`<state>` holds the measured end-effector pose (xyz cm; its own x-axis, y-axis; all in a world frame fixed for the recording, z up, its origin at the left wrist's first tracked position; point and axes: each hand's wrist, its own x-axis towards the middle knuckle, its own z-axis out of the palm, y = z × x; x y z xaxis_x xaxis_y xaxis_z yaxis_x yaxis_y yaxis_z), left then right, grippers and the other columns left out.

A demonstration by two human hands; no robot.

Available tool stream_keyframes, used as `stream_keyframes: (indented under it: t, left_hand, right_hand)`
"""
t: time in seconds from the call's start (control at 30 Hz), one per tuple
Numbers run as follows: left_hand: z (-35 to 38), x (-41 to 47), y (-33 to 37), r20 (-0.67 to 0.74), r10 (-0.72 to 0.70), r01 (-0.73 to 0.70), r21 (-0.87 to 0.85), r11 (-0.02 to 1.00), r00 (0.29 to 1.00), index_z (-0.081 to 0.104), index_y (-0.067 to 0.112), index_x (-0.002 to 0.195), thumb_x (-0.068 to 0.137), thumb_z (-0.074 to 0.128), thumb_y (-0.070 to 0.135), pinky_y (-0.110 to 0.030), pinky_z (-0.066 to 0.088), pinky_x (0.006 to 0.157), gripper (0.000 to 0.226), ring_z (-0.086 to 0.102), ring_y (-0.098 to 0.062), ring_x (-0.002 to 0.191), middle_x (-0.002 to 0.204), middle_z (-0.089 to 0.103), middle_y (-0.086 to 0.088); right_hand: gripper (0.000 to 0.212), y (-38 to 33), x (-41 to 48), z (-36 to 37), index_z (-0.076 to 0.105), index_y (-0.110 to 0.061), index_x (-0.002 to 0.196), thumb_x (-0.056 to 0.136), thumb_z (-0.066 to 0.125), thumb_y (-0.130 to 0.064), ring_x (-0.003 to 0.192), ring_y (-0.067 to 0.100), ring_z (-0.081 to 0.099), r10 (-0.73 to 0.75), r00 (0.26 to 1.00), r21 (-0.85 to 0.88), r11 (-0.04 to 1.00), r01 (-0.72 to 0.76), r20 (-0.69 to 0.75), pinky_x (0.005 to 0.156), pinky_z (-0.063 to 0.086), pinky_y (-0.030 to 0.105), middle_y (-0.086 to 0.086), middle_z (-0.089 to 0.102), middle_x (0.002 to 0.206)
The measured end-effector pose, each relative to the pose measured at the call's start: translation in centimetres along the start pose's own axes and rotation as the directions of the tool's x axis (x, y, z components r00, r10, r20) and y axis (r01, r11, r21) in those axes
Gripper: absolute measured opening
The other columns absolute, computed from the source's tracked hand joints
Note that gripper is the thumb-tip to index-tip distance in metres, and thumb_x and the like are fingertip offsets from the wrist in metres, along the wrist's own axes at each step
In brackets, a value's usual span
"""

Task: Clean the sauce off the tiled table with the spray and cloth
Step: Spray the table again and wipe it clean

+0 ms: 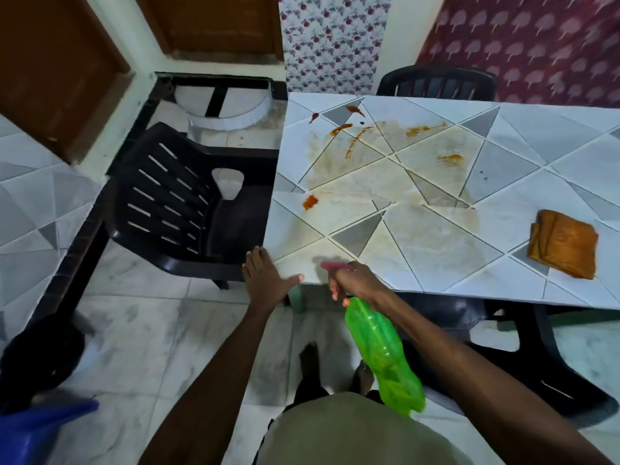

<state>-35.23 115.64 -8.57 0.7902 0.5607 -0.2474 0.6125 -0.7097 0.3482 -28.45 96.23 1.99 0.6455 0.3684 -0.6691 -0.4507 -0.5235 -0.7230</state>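
Orange-red sauce streaks and blobs (349, 135) are sitting mostly on the far left part of the grey-and-white triangle-tiled table (553, 135). One thick blob is lying near the left edge and another patch toward the middle. A thin brownish film is spreading over the central tiles around them.

By my reading the job is in its spraying stage. The surface looks wetted or smeared, yet the thick sauce is uncleaned and the wiping appears largely undone.

The right hand (355, 283) is curling its fingers round the neck of the translucent green plastic spray bottle with a pink trigger head (379, 344). It is holding the bottle at the near edge, nozzle aiming left across the corner and body hanging off the table toward the person. The left hand (265, 280) is resting on the near left corner with fingers straight and spread, holding nothing.

The folded orange-brown cloth (563, 245) is lying on the right side of the table, well apart from both hands.

A black slatted plastic chair (174, 203) is standing against the left edge and could be hampering reach to the far streaks. A second black chair (436, 80) is sitting at the far side.
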Motion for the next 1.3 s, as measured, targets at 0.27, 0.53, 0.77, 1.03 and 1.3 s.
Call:
stream_keyframes:
  t: [0.27, 0.53, 0.77, 1.03, 1.3]
  left_hand:
    - [0.9, 0.3, 1.7, 0.051, 0.145, -0.145, -0.019, 0.989, 0.988, 0.016, 0.006, 0.155, 0.069, 0.069, 0.072, -0.047, 0.007, 0.122, 0.12, 0.005, -0.032, 0.15, 0.162, 0.012, -0.015]
    - [3.8, 0.3, 9.3, 0.211, 0.408, -0.429, 0.064, 0.901, 0.888, 0.014, 0.014, 0.156, 0.069, 0.062, 0.078, -0.046, 0.004, 0.122, 0.117, -0.001, -0.03, 0.151, 0.164, 0.003, -0.011]
    - [6.4, 0.0, 14.7, 0.27, 0.538, -0.582, 0.117, 0.805, 0.799, 0.027, 0.012, 0.152, 0.064, 0.068, 0.077, -0.046, 0.013, 0.119, 0.117, 0.014, -0.033, 0.148, 0.16, 0.02, -0.013]
    - [7.8, 0.0, 18.0, 0.27, 0.512, -0.562, 0.157, 0.812, 0.815, 0.034, 0.007, 0.146, 0.053, 0.08, 0.07, -0.045, 0.023, 0.114, 0.121, 0.029, -0.032, 0.142, 0.156, 0.029, -0.016]
    - [7.4, -0.3, 18.1, 0.273, 0.515, -0.564, 0.146, 0.813, 0.813, 0.034, 0.007, 0.148, 0.053, 0.078, 0.073, -0.047, 0.021, 0.117, 0.124, 0.027, -0.03, 0.145, 0.157, 0.028, -0.016]
  right_hand:
    - [0.025, 3.3, -1.8, -3.0, 0.071, -0.009, 0.091, 0.076, 0.052, -0.002, 0.045, 0.024, 0.056, 0.104, 0.986, -0.052, 0.992, -0.112, -0.133, 0.045, 0.042, 0.026, 0.002, 0.064, 0.063]
    - [0.031, 8.4, -5.8, -11.2, 0.069, -0.006, 0.1, 0.078, 0.058, -0.025, 0.061, 0.024, 0.06, 0.164, 0.86, 0.096, 0.986, -0.135, -0.484, 0.059, 0.05, 0.027, 0.011, 0.066, 0.072]
    - [0.026, 12.2, -9.8, -17.4, 0.07, -0.013, 0.065, 0.07, 0.053, -0.032, 0.046, 0.015, 0.057, 0.254, 0.732, 0.281, 0.956, -0.089, -0.632, 0.065, 0.045, 0.031, 0.009, 0.062, 0.05]
    - [0.026, 13.4, -11.4, -21.9, 0.07, -0.012, 0.103, 0.081, 0.058, -0.005, 0.049, 0.018, 0.052, 0.264, 0.787, 0.438, 0.899, 0.009, -0.557, 0.046, 0.042, 0.023, 0.003, 0.065, 0.069]
    - [0.047, 6.8, -10.3, -24.4, 0.07, -0.008, 0.115, 0.072, 0.051, -0.009, 0.048, 0.024, 0.053, 0.012, 0.874, 0.376, 0.906, 0.196, -0.485, 0.056, 0.045, 0.029, 0.013, 0.075, 0.097]
